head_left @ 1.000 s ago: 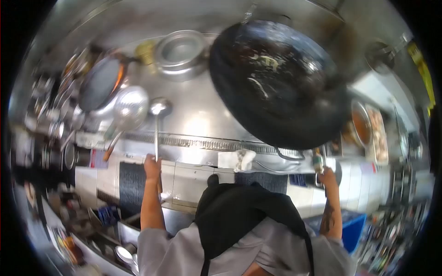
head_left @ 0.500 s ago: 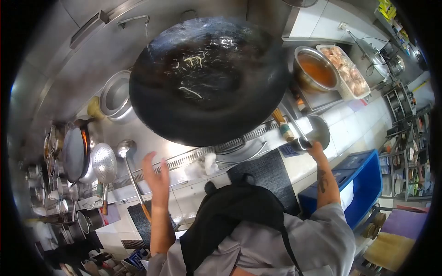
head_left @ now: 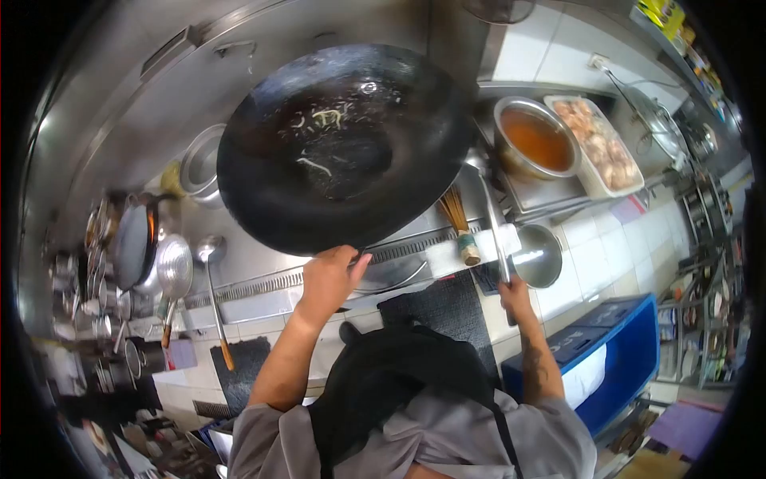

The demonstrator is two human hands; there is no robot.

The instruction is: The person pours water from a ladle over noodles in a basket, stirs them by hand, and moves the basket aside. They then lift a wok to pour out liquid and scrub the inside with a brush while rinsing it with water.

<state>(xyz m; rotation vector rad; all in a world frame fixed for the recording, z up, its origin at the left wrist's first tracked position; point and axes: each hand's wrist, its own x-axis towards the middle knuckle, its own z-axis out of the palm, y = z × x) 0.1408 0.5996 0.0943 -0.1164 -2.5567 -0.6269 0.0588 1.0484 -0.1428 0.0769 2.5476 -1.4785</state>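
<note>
A big black wok, wet inside and scattered with pale shreds, sits over the stove counter. My left hand grips its near rim, the fingers curled at the edge and the thumb to the right. Held in my right hand is a long-handled metal utensil, slanting up toward the wok's right side; its small shiny head lies close to the wok and its shape is unclear. A bamboo wok brush lies between the wok and this handle. Beside the right hand is a round metal pot.
Right of the wok stand a metal bowl of orange liquid and a white basket of pale food pieces. A ladle and a perforated skimmer are on the left. A blue crate sits low right; a faucet is behind the wok.
My left hand has moved from open in the air to the wok's near rim. The right hand has shifted left and down with the utensil, which now stands more upright.
</note>
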